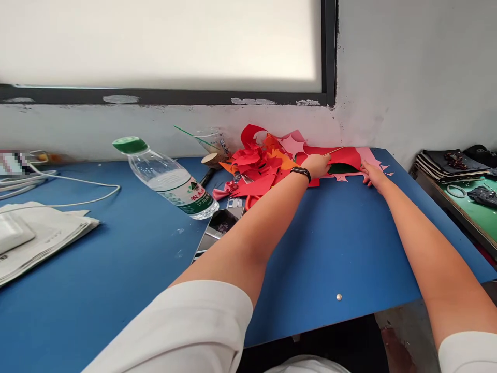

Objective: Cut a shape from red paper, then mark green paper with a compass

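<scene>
Both my arms reach across the blue table [330, 243] to a heap of cut paper [267, 166] in red, orange and pink against the far wall. My left hand [316, 166], a dark band on its wrist, rests on the red sheet [345, 155] with fingers curled; a thin wooden stick [334, 151] pokes out beside it. My right hand [370, 173] lies flat on the pink paper [368, 155], fingers pressing down next to a dark green piece [341, 168]. What the left fingers hold is hidden.
A clear water bottle [171, 181] with a green cap stands left of the heap, a phone [219, 225] lying by its base. A plastic cup with a straw [212, 142] sits behind. Folded papers [42, 238] and a white cable [77, 181] lie left. Dark items fill a side table [466, 197] on the right.
</scene>
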`<state>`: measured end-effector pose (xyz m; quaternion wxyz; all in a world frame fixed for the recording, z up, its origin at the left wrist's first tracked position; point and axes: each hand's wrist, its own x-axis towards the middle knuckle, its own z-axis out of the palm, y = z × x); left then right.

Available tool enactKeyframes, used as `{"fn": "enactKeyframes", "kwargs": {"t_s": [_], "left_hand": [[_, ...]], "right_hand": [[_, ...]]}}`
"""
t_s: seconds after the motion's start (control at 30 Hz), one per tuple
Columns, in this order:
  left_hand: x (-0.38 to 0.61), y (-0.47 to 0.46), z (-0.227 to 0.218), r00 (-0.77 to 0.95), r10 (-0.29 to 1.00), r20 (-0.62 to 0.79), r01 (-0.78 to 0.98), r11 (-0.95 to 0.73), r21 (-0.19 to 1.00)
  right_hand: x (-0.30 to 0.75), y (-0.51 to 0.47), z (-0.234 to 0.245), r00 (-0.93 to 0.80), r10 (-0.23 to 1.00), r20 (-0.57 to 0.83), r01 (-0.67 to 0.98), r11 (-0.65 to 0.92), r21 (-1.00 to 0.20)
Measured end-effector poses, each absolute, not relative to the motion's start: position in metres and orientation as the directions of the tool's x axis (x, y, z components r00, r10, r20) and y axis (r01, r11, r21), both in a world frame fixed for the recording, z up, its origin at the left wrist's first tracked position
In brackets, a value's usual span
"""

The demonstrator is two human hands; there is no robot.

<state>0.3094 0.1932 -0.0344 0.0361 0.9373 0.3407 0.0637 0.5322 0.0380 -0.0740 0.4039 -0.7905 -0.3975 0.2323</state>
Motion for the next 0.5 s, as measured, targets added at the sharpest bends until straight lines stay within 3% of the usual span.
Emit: {"fn": "enactKeyframes", "kwargs": {"t_s": [0.2,0.5], "left_hand": [[0.3,0.202,-0.036,0.712,0.684,0.159,0.666,-0.729,0.156],[0.312,0.196,-0.033,0.817,0.569,0.089,0.559,-0.821,0.113]], "right_hand": [[0.536,0.035,-0.077,0.622,0.78,-0.065,0.412,-0.397,-0.82],[0.512,0.032,-0.067,0.53,0.848,-0.02,0.657,-0.425,-0.623]]}}
